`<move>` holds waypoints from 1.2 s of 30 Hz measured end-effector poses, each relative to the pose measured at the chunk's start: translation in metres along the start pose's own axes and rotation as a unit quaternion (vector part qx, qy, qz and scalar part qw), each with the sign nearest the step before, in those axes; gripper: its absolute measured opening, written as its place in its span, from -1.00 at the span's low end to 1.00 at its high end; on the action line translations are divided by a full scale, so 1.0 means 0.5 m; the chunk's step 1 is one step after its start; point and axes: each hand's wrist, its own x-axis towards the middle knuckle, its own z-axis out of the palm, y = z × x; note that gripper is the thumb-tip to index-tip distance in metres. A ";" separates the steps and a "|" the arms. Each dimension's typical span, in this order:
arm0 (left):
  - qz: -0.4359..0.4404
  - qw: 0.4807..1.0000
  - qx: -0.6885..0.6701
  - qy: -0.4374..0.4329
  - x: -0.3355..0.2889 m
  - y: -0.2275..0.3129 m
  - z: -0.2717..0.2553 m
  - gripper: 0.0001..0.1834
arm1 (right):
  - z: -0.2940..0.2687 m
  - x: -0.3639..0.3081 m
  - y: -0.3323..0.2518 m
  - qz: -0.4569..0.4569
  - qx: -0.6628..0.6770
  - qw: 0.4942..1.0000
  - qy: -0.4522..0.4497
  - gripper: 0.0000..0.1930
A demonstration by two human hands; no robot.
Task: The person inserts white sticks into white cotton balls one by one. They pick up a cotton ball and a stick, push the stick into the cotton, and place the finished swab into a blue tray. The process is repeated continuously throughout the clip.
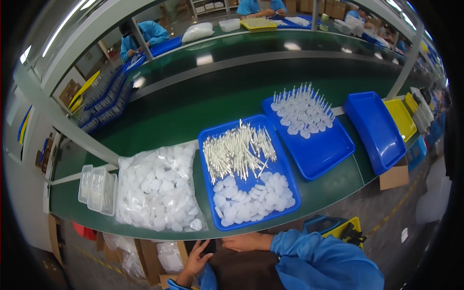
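My left hand (pixel 194 262) is below the table's near edge with its fingers apart; a dark patch I cannot make out lies beside them. My right hand (pixel 245 241) rests flat on the brown cloth over my lap, fingers pointing left, with nothing visible in it. Directly in front stands a blue tray (pixel 294 181) with a pile of thin white sticks (pixel 237 150) at its far end. White round plastic pieces (pixel 253 198) fill its near end. A second blue tray (pixel 314 162) to the right holds rows of round pieces with sticks standing upright (pixel 303 111).
A clear bag of white round pieces (pixel 157 188) lies left of the trays, beside small clear boxes (pixel 98 189). At the right are a blue tray (pixel 374 130) and a yellow tray (pixel 401 118). Across the green belt (pixel 193 96), people in blue (pixel 152 34) work.
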 end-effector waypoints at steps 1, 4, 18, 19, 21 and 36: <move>0.025 0.999 -0.009 0.018 0.003 -0.032 0.003 -0.22 | 0.005 -0.002 0.000 0.000 0.007 1.000 0.003 -0.89; 0.048 0.995 -0.014 0.083 0.018 -0.049 0.022 -0.42 | -0.007 -0.009 -0.007 0.019 0.024 0.999 0.010 -0.90; 0.089 0.984 0.153 0.030 0.177 -0.006 0.071 -0.58 | -0.046 -0.031 -0.037 0.148 0.263 0.948 -0.097 -0.75; 0.086 0.981 0.175 0.007 0.165 0.050 0.067 -0.56 | -0.077 -0.029 -0.058 0.166 0.338 0.919 -0.115 -0.72; 0.130 0.961 0.243 -0.002 0.138 0.163 0.065 -0.55 | -0.155 -0.021 -0.108 0.191 0.420 0.877 -0.136 -0.68; 0.436 0.811 0.376 0.108 0.379 0.599 -0.104 -0.62 | -0.628 0.105 0.107 0.026 -0.393 0.917 -0.065 -0.96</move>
